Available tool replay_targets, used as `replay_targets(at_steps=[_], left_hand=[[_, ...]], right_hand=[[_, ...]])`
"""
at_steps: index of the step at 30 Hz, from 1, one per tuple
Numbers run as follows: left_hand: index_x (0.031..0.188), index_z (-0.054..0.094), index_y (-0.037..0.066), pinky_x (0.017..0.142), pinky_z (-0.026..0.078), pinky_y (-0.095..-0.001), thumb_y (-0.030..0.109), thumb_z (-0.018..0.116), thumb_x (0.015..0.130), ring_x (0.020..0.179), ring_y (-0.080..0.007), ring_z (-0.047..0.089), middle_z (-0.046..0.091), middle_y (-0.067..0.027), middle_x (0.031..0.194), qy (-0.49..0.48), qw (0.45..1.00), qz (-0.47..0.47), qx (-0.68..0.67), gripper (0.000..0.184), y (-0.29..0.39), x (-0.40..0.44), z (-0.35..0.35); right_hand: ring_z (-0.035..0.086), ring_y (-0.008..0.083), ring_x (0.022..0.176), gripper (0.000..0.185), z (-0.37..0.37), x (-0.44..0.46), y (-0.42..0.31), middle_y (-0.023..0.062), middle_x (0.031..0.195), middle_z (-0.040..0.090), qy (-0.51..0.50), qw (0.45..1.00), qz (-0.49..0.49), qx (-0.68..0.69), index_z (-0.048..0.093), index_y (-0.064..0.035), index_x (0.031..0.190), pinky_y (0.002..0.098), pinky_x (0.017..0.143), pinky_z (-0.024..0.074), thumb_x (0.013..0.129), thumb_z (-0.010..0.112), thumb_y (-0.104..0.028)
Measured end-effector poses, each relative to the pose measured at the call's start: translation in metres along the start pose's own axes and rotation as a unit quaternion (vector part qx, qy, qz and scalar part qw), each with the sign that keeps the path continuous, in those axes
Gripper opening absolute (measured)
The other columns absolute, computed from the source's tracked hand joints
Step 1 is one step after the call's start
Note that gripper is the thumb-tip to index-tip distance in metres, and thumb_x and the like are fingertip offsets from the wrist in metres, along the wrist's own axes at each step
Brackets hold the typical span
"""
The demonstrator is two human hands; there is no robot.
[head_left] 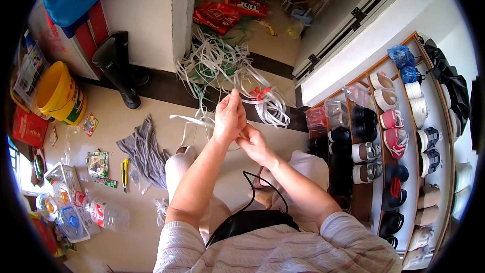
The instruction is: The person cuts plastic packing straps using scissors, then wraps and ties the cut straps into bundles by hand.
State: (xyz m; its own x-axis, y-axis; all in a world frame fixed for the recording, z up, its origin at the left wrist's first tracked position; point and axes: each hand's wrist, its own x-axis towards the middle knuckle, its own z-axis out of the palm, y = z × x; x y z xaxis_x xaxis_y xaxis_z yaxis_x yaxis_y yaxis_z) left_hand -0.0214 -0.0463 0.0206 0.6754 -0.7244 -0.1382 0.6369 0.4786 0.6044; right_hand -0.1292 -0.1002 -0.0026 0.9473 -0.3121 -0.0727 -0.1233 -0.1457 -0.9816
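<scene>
My left hand (231, 117) is raised in front of my knees, its fingers pinched together. A white plastic strap (191, 119) runs out to the left from it, with a free end in the air. Just below, my right hand (254, 144) is closed against the heel of my left hand; what its fingers hold is hidden. Beyond the hands lies a tangled heap of white and green straps (214, 63) across the doorway. A coiled white bundle (273, 108) with a red tie (259, 93) sits at its right side.
A grey cloth (144, 146) and a yellow utility knife (125, 174) lie on the floor at left. Black rubber boots (116, 65), a yellow bucket (60, 93) and plastic bottles (103, 213) stand or lie farther left. A shoe rack (409, 192) lines my right. Red bags (217, 16) lie past the doorway.
</scene>
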Motion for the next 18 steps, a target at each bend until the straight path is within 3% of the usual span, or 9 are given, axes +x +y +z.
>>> replay_targets(at_steps=[1, 4, 6, 9, 10, 13, 14, 16, 18], left_hand=[[0.067, 0.038, 0.012, 0.032, 0.017, -0.0215, 0.037, 0.048, 0.089, 0.035, -0.0060, 0.021, 0.027, 0.0042, 0.046, -0.015, 0.999, -0.022, -0.040, 0.035, 0.002, -0.001, -0.001], [0.069, 0.039, 0.012, 0.034, 0.016, -0.0223, 0.039, 0.047, 0.090, 0.037, -0.0072, 0.018, 0.024, 0.0038, 0.048, -0.014, 0.991, -0.059, -0.118, 0.035, 0.008, 0.001, -0.007], [0.080, 0.047, 0.009, 0.039, 0.030, -0.0238, 0.042, 0.047, 0.088, 0.041, -0.0099, 0.034, 0.038, 0.0008, 0.053, -0.085, 0.981, -0.057, -0.163, 0.034, 0.002, 0.008, -0.025], [0.100, 0.051, 0.004, 0.054, 0.043, -0.0268, 0.046, 0.048, 0.087, 0.058, -0.0149, 0.052, 0.054, -0.0050, 0.068, 0.031, 0.998, -0.035, -0.040, 0.044, 0.011, -0.002, 0.001], [0.115, 0.046, -0.001, 0.070, 0.046, -0.0288, 0.049, 0.048, 0.085, 0.077, -0.0177, 0.057, 0.060, -0.0099, 0.087, -0.026, 0.999, -0.028, 0.001, 0.058, 0.008, 0.000, -0.005], [0.126, 0.036, -0.001, 0.078, 0.046, -0.0326, 0.050, 0.049, 0.084, 0.091, -0.0203, 0.056, 0.057, -0.0124, 0.103, -0.151, 0.977, -0.096, 0.112, 0.067, 0.000, -0.008, -0.004], [0.124, 0.039, -0.002, 0.070, 0.048, -0.0302, 0.048, 0.052, 0.083, 0.084, -0.0175, 0.058, 0.058, -0.0107, 0.100, -0.141, 0.974, -0.104, 0.145, 0.066, -0.002, -0.014, 0.001], [0.122, 0.043, -0.002, 0.061, 0.048, -0.0256, 0.042, 0.058, 0.082, 0.074, -0.0143, 0.059, 0.058, -0.0092, 0.097, -0.238, 0.946, -0.142, 0.168, 0.060, -0.001, -0.017, 0.006], [0.114, 0.050, -0.002, 0.053, 0.045, -0.0211, 0.028, 0.066, 0.079, 0.057, -0.0104, 0.056, 0.060, -0.0051, 0.081, -0.263, 0.931, -0.153, 0.204, 0.048, -0.011, -0.015, 0.004]], right_hand=[[0.047, 0.0097, 0.076, 0.016, 0.011, 0.000, 0.000, 0.0026, 0.083, 0.053, 0.036, 0.996, -0.016, 0.074, 0.046, -0.0006, 0.097, 0.0256, 0.069, 0.0412, 0.087, 0.050, -0.013], [0.049, 0.0099, 0.070, 0.015, 0.016, -0.005, 0.017, 0.0012, 0.074, 0.053, -0.001, 0.997, 0.011, 0.071, 0.046, -0.0025, 0.089, 0.0240, 0.068, 0.0414, 0.090, 0.047, -0.017], [0.043, 0.0069, 0.058, 0.019, 0.016, -0.010, 0.009, -0.0021, 0.066, 0.047, 0.029, 0.989, 0.062, 0.129, 0.045, -0.0063, 0.084, 0.0212, 0.054, 0.0362, 0.091, 0.045, -0.024], [0.030, 0.0021, 0.041, 0.026, 0.016, -0.004, -0.007, -0.0073, 0.053, 0.036, 0.096, 0.964, 0.120, 0.217, 0.044, -0.0125, 0.077, 0.0173, 0.035, 0.0231, 0.092, 0.044, -0.034], [0.032, 0.0026, 0.041, 0.028, 0.011, 0.000, -0.019, -0.0072, 0.053, 0.037, 0.136, 0.959, 0.091, 0.232, 0.044, -0.0133, 0.073, 0.0168, 0.035, 0.0244, 0.091, 0.045, -0.035], [0.029, 0.0039, 0.040, 0.028, -0.019, 0.018, -0.040, -0.0073, 0.051, 0.033, 0.240, 0.932, 0.046, 0.269, 0.044, -0.0143, 0.071, 0.0177, 0.035, 0.0220, 0.088, 0.051, -0.036], [0.029, 0.0047, 0.041, 0.028, -0.031, 0.025, -0.045, -0.0068, 0.052, 0.033, 0.268, 0.920, 0.034, 0.283, 0.044, -0.0135, 0.071, 0.0183, 0.036, 0.0226, 0.088, 0.051, -0.034], [0.027, 0.0062, 0.042, 0.026, -0.055, 0.037, -0.041, -0.0056, 0.052, 0.031, 0.250, 0.889, -0.023, 0.382, 0.044, -0.0119, 0.072, 0.0201, 0.037, 0.0222, 0.089, 0.049, -0.031], [0.023, 0.0072, 0.044, 0.025, -0.065, 0.034, -0.056, -0.0048, 0.053, 0.028, 0.219, 0.896, -0.012, 0.386, 0.044, -0.0111, 0.073, 0.0214, 0.039, 0.0206, 0.090, 0.047, -0.030]])
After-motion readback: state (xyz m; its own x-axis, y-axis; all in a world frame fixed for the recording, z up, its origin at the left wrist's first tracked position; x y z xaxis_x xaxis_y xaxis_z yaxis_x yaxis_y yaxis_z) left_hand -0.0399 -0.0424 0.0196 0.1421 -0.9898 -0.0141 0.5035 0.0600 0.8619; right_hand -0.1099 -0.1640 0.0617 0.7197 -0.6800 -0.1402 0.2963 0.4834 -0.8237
